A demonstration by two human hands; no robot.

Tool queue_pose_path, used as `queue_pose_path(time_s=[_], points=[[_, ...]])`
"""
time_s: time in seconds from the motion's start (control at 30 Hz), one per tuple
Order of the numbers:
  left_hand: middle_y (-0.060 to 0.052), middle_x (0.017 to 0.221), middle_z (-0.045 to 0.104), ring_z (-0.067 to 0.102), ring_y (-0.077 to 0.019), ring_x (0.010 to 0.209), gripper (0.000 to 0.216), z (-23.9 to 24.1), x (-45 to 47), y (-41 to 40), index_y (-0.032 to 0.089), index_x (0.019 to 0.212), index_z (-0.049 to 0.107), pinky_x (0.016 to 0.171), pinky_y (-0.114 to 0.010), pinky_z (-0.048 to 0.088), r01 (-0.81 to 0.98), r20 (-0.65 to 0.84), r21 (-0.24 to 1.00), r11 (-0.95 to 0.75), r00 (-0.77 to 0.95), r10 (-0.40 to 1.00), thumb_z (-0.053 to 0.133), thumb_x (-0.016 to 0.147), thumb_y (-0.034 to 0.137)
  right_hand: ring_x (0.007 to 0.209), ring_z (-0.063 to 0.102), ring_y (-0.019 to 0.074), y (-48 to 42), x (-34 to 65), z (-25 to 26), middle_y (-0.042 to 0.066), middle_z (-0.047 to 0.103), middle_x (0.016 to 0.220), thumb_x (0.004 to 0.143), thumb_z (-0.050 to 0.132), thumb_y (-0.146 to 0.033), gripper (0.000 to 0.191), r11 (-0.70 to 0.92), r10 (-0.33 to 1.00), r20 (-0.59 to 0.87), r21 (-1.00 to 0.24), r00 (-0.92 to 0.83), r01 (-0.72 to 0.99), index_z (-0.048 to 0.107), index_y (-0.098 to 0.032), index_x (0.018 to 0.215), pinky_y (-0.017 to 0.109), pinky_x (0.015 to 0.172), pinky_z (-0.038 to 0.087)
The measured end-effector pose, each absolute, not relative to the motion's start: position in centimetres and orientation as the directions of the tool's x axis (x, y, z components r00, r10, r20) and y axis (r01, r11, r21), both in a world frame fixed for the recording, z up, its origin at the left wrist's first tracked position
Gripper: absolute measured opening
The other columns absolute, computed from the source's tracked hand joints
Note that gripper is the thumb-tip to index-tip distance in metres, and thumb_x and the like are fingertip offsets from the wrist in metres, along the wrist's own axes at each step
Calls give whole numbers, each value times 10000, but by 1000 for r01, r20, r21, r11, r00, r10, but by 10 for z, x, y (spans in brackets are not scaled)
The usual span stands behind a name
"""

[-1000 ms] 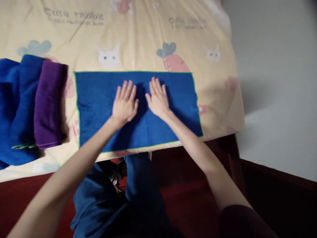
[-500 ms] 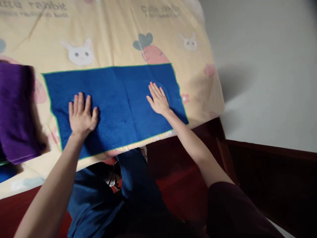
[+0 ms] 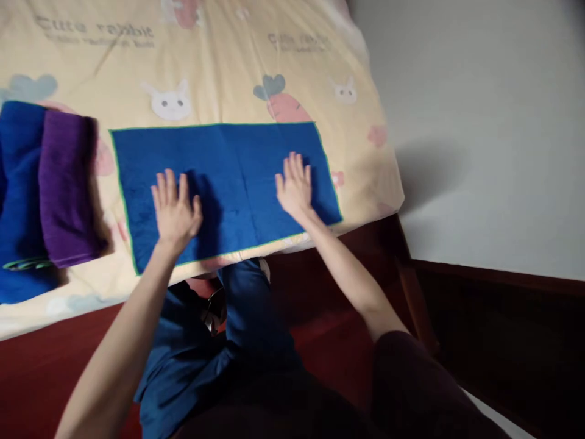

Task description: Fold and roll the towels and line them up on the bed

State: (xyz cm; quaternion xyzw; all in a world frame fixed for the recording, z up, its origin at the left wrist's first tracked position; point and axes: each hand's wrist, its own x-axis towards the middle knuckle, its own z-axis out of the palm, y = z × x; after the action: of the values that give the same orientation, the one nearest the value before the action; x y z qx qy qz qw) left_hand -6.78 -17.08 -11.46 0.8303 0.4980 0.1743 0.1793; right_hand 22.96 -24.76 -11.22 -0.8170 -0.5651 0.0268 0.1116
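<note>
A blue towel (image 3: 233, 183) with green edging lies spread flat along the near edge of the bed, a crease running down its middle. My left hand (image 3: 176, 210) is over its left part, palm down with fingers apart, and casts a dark shadow to its right. Over the right part is my right hand (image 3: 295, 183), also palm down and open, its fingers pointing away from me. Neither hand grasps the cloth. Whether the palms press on the towel or hover just above it, I cannot tell.
To the left lie a folded purple towel (image 3: 68, 189) and a folded blue towel (image 3: 21, 201), side by side. Yellow bedding (image 3: 219, 73) with rabbit and carrot prints covers the bed. A pale wall (image 3: 479, 122) stands at the right, and a dark red floor (image 3: 329, 299) shows below.
The view has shifted left, bringing more of the folded towels into sight. My left hand has moved slightly inward over the towel, and its shadow is wider. Both hands remain open.
</note>
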Motion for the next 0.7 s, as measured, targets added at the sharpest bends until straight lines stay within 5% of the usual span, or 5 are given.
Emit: queue_pose_path(time_s=[0.07,0.17,0.33,0.57,0.7], points=[[-134,1737,150,58,-324,1628,704,-120,-40,-204,89,1625,358,1334,-597,84,710,76,513,-483,523,849,364,1014,439,1633,128,254,-254,169,-117,56,279,1718,1084,284,-401,608,-207,971,62,-267,231,941,349,-176,1645,550,1343,118],[-117,1718,242,126,-309,1623,682,-135,-14,-240,153,1640,351,1327,-604,79,660,50,574,-485,563,825,375,997,377,1630,141,225,-266,110,-127,48,283,1711,1061,283,-317,627,-131,991,-46,-335,123,933,276,-176,1672,523,1351,100],[-103,1728,219,144,-308,1622,651,-142,-31,-250,212,1638,369,1316,-610,72,670,74,562,-485,543,837,369,1014,397,1627,135,176,-287,124,-126,-14,218,1723,1060,247,-365,632,-116,993,-77,-365,94,924,270,-229,1677,462,1361,103],[-145,1745,129,76,-330,1627,682,-134,-134,-265,168,1648,333,1310,-608,77,835,104,436,-336,324,940,372,1026,444,1628,152,197,-350,223,-132,66,194,1735,1072,321,-429,639,-301,948,-23,-385,317,873,331,-150,1646,446,1343,71],[-144,1744,131,104,-325,1625,678,-143,-185,-297,165,1659,295,1316,-583,128,872,171,374,-314,268,948,394,1036,415,1605,188,196,-385,265,-122,176,257,1705,1067,435,-377,610,-542,793,-46,-509,608,668,402,-65,1590,423,1301,52]])
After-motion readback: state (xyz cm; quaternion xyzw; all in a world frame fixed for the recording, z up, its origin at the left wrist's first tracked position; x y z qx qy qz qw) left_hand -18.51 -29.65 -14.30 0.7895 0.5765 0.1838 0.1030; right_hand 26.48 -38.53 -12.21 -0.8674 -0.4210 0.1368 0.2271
